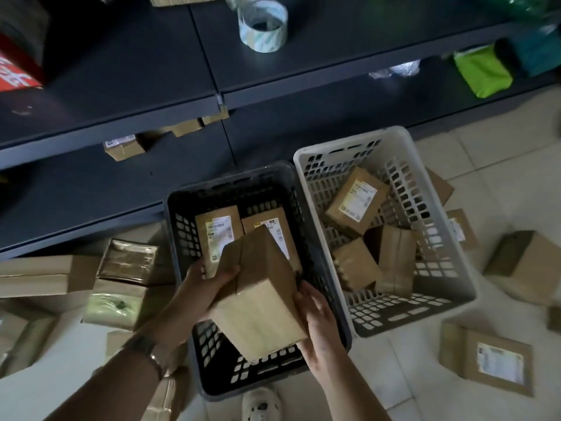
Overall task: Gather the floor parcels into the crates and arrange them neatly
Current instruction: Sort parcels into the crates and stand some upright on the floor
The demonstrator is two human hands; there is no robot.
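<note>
From the head view, you hold one plain brown parcel (261, 299) tilted above the black crate (182, 208). Your left hand (209, 287) has its grip closed on the parcel's left edge, thumb over the top face. Your right hand (318, 323) cups the lower right corner, its grip also taken up by the parcel. There is a watch (142, 344) on your left wrist. Under the held parcel, two labelled parcels (218, 235) lie flat side by side at the far end of the black crate. The white crate (349, 138) stands touching it on the right, with three parcels (356, 199) lying at mixed angles inside. More parcels (488, 360) lie scattered on the tiled floor (501, 183) to the right, and a pile of boxes (45, 275) sits to the left. Beyond the crates, dark shelves (121, 71) carry a tape roll (262, 24) and a green packet (482, 71).
</note>
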